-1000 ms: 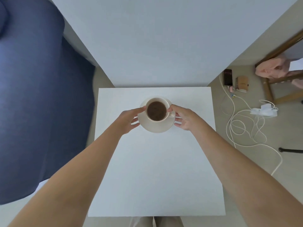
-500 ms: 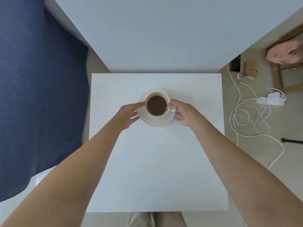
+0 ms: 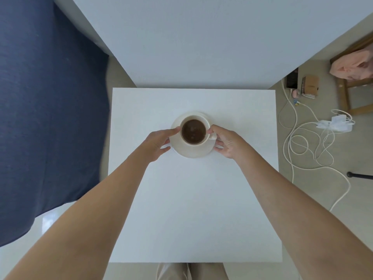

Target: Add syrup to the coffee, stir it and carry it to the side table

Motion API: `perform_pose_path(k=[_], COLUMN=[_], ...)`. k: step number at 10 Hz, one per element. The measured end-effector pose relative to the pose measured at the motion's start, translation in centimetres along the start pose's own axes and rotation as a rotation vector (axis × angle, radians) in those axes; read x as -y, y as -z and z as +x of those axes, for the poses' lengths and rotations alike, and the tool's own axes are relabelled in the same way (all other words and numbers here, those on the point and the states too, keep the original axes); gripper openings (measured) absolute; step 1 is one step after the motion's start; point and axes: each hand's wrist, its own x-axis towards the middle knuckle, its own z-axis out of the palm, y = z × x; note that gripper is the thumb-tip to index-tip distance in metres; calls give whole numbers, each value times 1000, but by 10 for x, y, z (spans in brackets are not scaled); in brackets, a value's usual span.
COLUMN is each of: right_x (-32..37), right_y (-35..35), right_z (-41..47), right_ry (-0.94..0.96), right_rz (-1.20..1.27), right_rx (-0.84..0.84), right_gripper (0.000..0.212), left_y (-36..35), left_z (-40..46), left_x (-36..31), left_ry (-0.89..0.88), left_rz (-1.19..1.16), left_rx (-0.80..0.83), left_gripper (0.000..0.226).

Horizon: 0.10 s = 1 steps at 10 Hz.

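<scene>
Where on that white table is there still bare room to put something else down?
Nearly all of the table is bare: the wide stretch between saucer and near edge, and the strip behind the cup toward the wall. Only the middle is crowded, where the left hand and right hand flank the saucer.

White square bench seen from above. Cream cup of dark coffee stands on matching saucer toward far half of bench. Left hand grips saucer's left rim; right hand grips right rim just beside cup handle. Navy bedcover at left. White cables, phone, notebook on floor at right.
</scene>
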Motion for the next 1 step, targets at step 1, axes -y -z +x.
perform_pose_path(k=[1], right_x=[-1], right_y=[4], right_z=[-8], right_ry=[11], right_rz=[-12], right_rx=[-13], right_gripper=[41], left_y=[-1], left_z=[-4], left_x=[7], left_ry=[-27], left_rz=[-32], left_rx=[-142], left_gripper=[32])
